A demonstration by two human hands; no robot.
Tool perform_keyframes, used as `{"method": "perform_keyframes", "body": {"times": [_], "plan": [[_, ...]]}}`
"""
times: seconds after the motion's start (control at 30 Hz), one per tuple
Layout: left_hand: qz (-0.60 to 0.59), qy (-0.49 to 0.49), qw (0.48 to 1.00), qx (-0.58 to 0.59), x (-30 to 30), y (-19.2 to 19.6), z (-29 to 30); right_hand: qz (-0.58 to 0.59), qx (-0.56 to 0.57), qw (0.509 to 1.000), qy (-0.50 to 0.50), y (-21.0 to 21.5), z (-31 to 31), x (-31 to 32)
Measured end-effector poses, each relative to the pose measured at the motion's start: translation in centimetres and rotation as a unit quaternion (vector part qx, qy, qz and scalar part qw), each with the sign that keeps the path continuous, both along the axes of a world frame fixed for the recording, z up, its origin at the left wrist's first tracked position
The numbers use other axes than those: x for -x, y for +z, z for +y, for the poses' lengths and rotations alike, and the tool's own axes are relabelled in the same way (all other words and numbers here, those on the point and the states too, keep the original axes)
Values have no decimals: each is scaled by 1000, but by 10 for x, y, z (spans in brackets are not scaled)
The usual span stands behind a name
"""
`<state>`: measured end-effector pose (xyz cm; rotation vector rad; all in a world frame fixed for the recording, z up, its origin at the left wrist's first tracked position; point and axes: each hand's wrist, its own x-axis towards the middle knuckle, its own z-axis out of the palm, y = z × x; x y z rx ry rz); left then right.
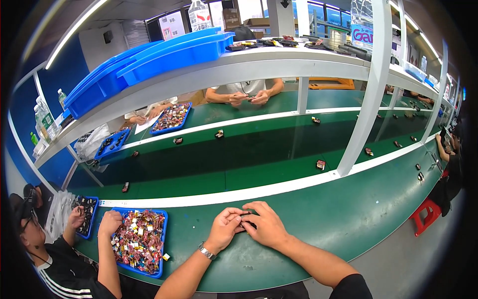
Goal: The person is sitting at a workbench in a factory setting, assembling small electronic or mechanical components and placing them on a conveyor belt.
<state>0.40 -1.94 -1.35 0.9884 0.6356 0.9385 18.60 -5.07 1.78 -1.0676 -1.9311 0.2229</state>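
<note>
My left hand (225, 231), with a metal watch at its wrist, and my right hand (267, 228) meet above the green work table (308, 214). Between their fingertips they pinch a small black part (246, 215). Fingers cover most of that part, so its exact kind cannot be made out. Left of my forearms lies a blue tray (163, 234) heaped with small reddish pieces with wires (137, 244). A small white and yellow piece (166, 257) rests just outside its right rim.
At my left a co-worker's hand (110, 222) reaches to the heaped tray, beside another blue tray (91, 219) of black parts. A white rail (199, 200) and post (363, 94) border the belt, where small assemblies (320, 164) lie spaced out. Blue bins (174, 57) sit on the overhead shelf.
</note>
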Motion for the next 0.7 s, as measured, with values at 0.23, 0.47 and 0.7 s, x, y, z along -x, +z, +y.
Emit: {"method": "perform_keyframes", "body": {"times": [0.23,0.47,0.7], "plan": [[65,45,996,-37,-6,4,-5,-7,-3,1000,-10,-2,1,0],[-21,4,1000,-4,-1,-1,-1,10,-9,1000,-6,-2,1,2],[-3,18,1000,1,-3,2,-2,-19,-37,999,-15,2,0,2]]}}
